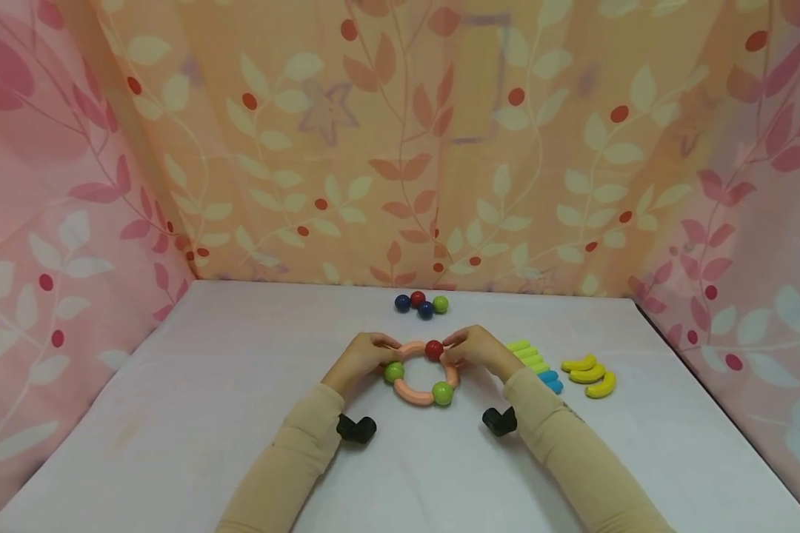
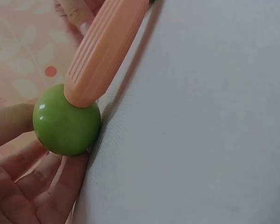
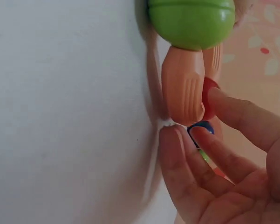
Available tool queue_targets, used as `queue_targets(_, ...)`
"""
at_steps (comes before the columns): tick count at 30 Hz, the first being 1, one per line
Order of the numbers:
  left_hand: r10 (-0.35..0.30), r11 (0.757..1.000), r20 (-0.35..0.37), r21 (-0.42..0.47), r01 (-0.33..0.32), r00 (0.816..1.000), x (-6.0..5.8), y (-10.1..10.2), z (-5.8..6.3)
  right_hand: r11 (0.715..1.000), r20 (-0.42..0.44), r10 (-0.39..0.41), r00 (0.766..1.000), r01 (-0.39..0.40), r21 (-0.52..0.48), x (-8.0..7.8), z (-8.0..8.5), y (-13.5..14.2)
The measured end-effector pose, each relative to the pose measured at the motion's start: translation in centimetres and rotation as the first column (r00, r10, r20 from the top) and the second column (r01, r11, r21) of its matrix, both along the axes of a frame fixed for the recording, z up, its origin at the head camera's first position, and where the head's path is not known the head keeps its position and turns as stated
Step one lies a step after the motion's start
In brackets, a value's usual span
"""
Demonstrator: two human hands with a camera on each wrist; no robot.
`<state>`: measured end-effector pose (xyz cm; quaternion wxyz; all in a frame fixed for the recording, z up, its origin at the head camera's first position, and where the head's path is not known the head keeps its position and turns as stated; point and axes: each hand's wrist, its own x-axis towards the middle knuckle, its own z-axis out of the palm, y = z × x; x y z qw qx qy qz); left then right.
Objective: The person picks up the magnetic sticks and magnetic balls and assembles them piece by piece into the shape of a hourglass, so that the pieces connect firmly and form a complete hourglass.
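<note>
A ring of three orange curved toy sticks (image 1: pixel 413 397) and three balls lies on the white table, a red ball (image 1: pixel 434 350) at its far right. One green ball (image 1: pixel 394 371) sits at the ring's left, another green ball (image 1: pixel 443 394) at its near right. My left hand (image 1: pixel 363 355) holds the ring's left side, thumb and fingers around the green ball (image 2: pixel 66 120) in the left wrist view. At the far right of the ring, my right hand (image 1: pixel 483 350) grips around the red ball and the end of the right curved stick (image 3: pixel 183 86). Fingers partly hide the ring's far joints.
Behind the ring sit two dark blue balls (image 1: pixel 425 310), a red ball (image 1: pixel 418 299) and a green ball (image 1: pixel 441 304). Right of my right hand lie yellow-green sticks (image 1: pixel 523 346), blue sticks (image 1: pixel 550 380) and yellow curved sticks (image 1: pixel 601 385). Patterned curtains (image 1: pixel 400 148) enclose the table.
</note>
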<state>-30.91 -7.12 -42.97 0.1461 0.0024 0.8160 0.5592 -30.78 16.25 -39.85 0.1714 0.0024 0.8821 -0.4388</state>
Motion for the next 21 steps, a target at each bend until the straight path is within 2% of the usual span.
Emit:
queue_targets(4,0.032,0.999,0.014,0.028,-0.032,0.999,0.3,-0.1,-0.1,0.999,0.026,-0.028,0.999,0.028,0.016,0.6,0.0,0.0)
queue_targets(14,0.013,0.995,0.046,0.103,-0.018,0.999,0.0,-0.1,-0.4,0.996,-0.019,-0.086,0.996,0.085,-0.019,0.8,-0.1,0.6)
queue_targets(21,-0.032,0.987,0.050,0.162,0.024,0.998,-0.1,-0.6,-0.9,0.989,-0.151,-0.146,0.978,0.143,-0.033,0.8,1.7,5.1)
